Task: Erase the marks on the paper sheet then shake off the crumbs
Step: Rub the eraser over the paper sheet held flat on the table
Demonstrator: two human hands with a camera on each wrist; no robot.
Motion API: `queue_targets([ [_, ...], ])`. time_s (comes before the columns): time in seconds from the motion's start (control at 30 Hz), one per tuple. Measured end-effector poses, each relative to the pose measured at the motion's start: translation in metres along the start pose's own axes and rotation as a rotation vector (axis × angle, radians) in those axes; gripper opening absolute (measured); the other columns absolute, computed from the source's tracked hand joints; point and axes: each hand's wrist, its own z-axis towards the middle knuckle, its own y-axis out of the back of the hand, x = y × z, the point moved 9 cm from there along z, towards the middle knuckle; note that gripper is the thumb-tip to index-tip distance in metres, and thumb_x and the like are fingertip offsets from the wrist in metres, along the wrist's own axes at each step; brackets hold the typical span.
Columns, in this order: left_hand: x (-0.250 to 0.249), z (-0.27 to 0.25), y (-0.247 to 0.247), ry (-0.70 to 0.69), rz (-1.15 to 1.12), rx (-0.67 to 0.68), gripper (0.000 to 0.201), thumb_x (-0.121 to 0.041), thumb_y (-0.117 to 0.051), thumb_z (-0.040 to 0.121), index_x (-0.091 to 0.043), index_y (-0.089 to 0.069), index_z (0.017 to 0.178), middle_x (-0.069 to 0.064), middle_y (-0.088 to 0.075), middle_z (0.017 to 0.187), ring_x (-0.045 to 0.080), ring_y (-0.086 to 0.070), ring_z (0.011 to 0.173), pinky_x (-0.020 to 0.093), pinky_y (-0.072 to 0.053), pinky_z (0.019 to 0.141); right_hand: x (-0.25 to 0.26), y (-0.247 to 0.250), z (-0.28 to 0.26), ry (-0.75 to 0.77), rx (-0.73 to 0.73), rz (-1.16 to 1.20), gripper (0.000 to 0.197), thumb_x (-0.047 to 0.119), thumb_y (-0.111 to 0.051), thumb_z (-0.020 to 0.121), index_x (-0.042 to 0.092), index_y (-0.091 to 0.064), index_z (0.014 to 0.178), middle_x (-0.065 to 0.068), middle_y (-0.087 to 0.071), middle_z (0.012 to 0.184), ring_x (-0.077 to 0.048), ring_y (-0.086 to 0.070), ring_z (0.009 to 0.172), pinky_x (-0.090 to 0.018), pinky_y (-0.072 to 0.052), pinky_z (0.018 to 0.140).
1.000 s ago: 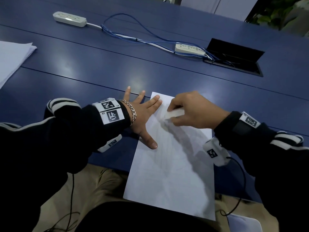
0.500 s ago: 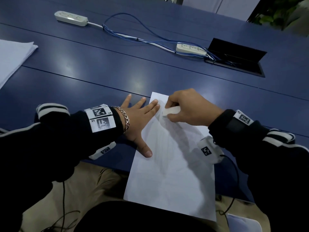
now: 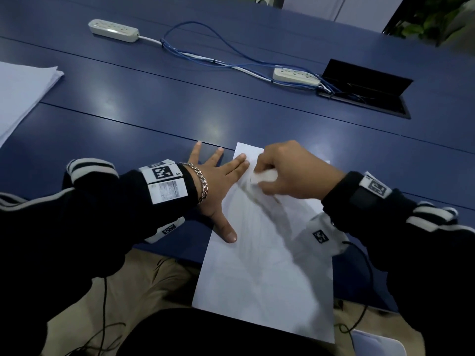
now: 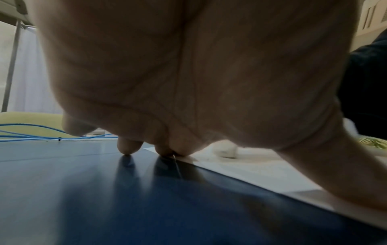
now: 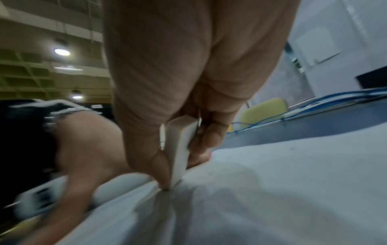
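A white paper sheet [image 3: 267, 273] lies on the blue table [image 3: 154, 109], its near end hanging over the table edge. Faint grey pencil marks show near its far left corner. My left hand [image 3: 218, 181] lies flat with fingers spread, index finger and thumb pressing the sheet's left edge [image 4: 272, 174]. My right hand [image 3: 290, 170] grips a white eraser [image 3: 264, 176] between thumb and fingers and holds its tip down on the paper near the far corner [image 5: 178, 152]. The right hand is motion-blurred.
Two white power strips [image 3: 113, 30] [image 3: 295, 77] joined by blue cables [image 3: 205, 55] lie across the far table, beside an open black cable hatch [image 3: 365, 91]. A stack of white paper [image 3: 20, 93] sits at the far left.
The right hand with the eraser has rubbed back and forth over the far left corner of the sheet. The left hand has stayed pressed on the paper's edge.
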Motion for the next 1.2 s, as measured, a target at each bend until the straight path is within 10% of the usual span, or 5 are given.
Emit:
queue_targets([
  [0.13, -0.002, 0.000, 0.001, 0.004, 0.013, -0.001, 0.173, -0.109, -0.055, 0.032, -0.030, 0.036, 0.156, -0.016, 0.036, 0.167, 0.036, 0.023, 0.158, 0.077, 0.023, 0.111, 0.028, -0.015, -0.018, 0.129, 0.178, 0.006, 0.035, 0.055, -0.064, 0.074, 0.026, -0.074, 0.092, 0.013, -0.063, 0.084, -0.007, -0.055, 0.077, -0.023, -0.045, 0.072],
  [0.33, -0.001, -0.003, 0.002, 0.024, 0.007, 0.026, 0.173, -0.110, -0.054, 0.030, -0.033, 0.039, 0.154, -0.019, 0.037, 0.165, 0.041, 0.033, 0.153, 0.080, 0.023, 0.108, -0.024, 0.009, 0.001, -0.069, -0.022, -0.036, 0.029, 0.039, -0.076, 0.077, 0.021, -0.074, 0.099, 0.014, -0.056, 0.087, -0.016, -0.061, 0.087, -0.025, -0.042, 0.074],
  [0.53, -0.002, -0.002, 0.001, 0.047, 0.024, 0.049, 0.175, -0.111, -0.054, 0.028, -0.033, 0.041, 0.152, -0.020, 0.042, 0.162, 0.045, 0.039, 0.148, 0.083, 0.025, 0.103, 0.014, -0.010, -0.020, 0.080, 0.151, -0.064, 0.026, 0.044, -0.073, 0.078, 0.029, -0.075, 0.098, 0.011, -0.059, 0.085, -0.012, -0.052, 0.078, -0.029, -0.045, 0.071],
  [1.2, -0.001, -0.001, 0.003, 0.087, 0.036, 0.063, 0.174, -0.110, -0.055, 0.028, -0.034, 0.043, 0.151, -0.021, 0.043, 0.161, 0.047, 0.039, 0.148, 0.087, 0.020, 0.101, -0.008, -0.006, -0.026, -0.046, 0.031, -0.077, 0.032, 0.043, -0.073, 0.082, 0.024, -0.076, 0.107, 0.007, -0.062, 0.089, -0.014, -0.055, 0.078, -0.031, -0.049, 0.075],
])
